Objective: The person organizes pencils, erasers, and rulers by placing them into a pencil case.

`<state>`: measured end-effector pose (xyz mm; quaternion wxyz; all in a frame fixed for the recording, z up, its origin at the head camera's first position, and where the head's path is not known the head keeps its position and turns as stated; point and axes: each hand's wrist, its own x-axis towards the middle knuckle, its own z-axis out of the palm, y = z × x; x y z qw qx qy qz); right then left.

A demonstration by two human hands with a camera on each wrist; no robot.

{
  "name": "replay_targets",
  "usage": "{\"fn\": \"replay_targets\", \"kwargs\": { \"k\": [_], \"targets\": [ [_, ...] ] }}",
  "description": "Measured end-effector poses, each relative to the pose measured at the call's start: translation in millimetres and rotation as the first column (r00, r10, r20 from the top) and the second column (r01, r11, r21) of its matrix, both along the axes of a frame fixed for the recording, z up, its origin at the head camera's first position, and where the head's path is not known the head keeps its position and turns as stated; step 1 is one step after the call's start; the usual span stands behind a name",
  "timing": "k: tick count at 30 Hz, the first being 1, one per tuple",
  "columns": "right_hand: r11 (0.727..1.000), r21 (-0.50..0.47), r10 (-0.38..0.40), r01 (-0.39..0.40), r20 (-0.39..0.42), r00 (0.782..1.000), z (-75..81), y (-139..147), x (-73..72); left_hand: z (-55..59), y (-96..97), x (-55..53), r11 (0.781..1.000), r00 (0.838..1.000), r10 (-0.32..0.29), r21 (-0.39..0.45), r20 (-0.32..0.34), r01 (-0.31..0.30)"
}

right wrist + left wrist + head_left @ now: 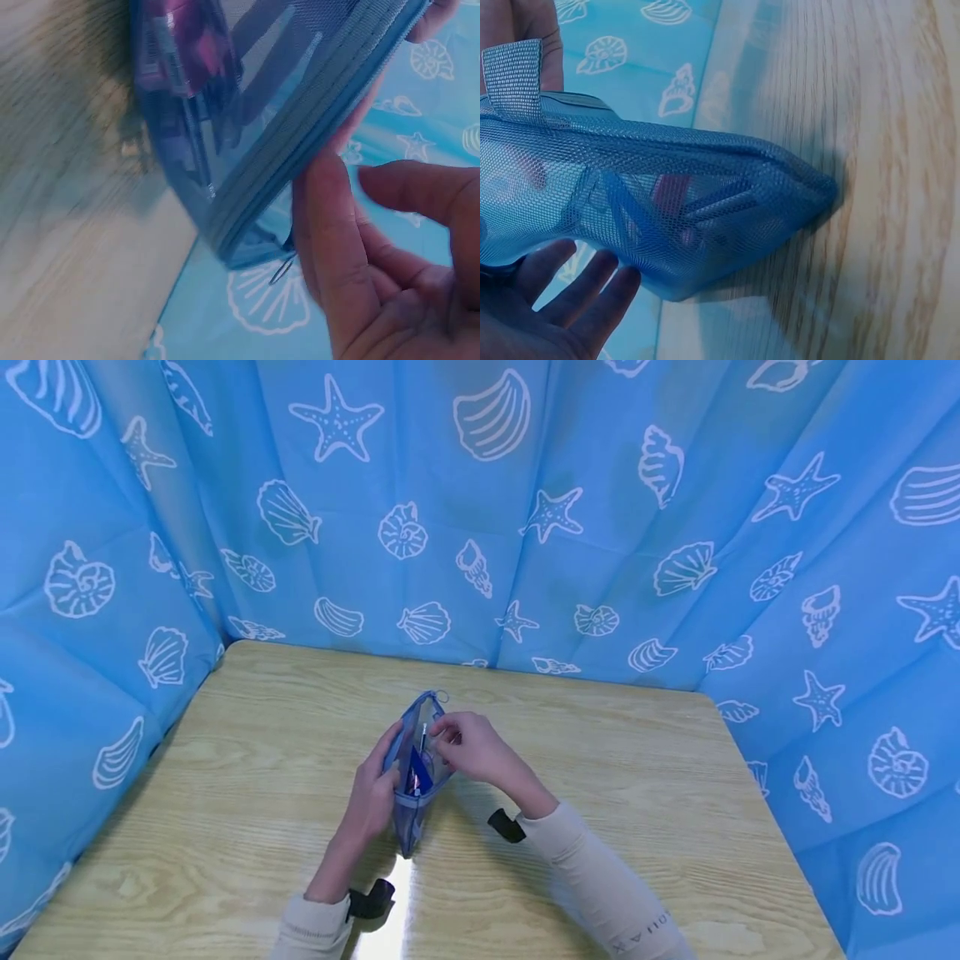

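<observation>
A blue mesh zip pouch (408, 822) stands with its mouth spread, above the table's middle. My left hand (371, 793) grips its left side, thumb at the rim; in the left wrist view, fingers (592, 292) lie along the mesh. At the far right part of the mouth is my right hand (474, 747). In the right wrist view its index finger (337, 225) touches the zipper edge (300, 142), and the thumb (412, 184) is apart from it. Inside show a slim pen-like item (423, 737), a flat blue piece (420, 770) and a pink item (199, 45).
The pouch is over a light wood-grain table (637, 760). Blue curtains (420, 468) with white shells and starfish hang along the back and both sides. A small ring (281, 270) dangles at the zipper's end. Dark straps (371, 900) sit at both wrists.
</observation>
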<state>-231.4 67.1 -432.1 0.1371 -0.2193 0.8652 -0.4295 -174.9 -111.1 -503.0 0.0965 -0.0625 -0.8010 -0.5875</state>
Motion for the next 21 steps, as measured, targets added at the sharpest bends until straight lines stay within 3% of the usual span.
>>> {"fn": "replay_targets", "kwargs": {
  "k": [5, 11, 14, 17, 19, 21],
  "targets": [
    [0.998, -0.063, 0.011, -0.021, -0.153, 0.988, -11.7, 15, 5.3, 0.0, 2.5, 0.8, 0.999, 0.999, -0.032, -0.001, -0.004, 0.032],
    [0.995, -0.071, -0.080, 0.064, -0.247, 0.966, -31.9, 46, 14.7, -1.3, 8.1, -1.0, 0.981, 0.981, -0.191, 0.024, -0.047, 0.192],
    [0.993, 0.016, -0.106, 0.116, -0.294, 0.950, -39.4, 67, 19.8, -1.7, 8.2, -1.2, 0.971, 0.970, -0.236, 0.013, -0.056, 0.237],
    [0.974, 0.160, -0.090, 0.159, -0.375, 0.922, -45.6, 88, 22.1, -1.1, 5.2, -2.1, 0.966, 0.964, -0.257, -0.029, -0.072, 0.256],
    [0.947, 0.259, -0.061, 0.188, -0.432, 0.900, -48.8, 100, 22.0, -0.4, 1.4, -2.9, 0.963, 0.963, -0.254, -0.112, -0.092, 0.244],
    [0.913, 0.341, -0.035, 0.223, -0.479, 0.877, -52.4, 113, 20.6, 1.0, -3.7, -3.6, 0.947, 0.963, -0.244, -0.243, -0.118, 0.210]
  ]
}}
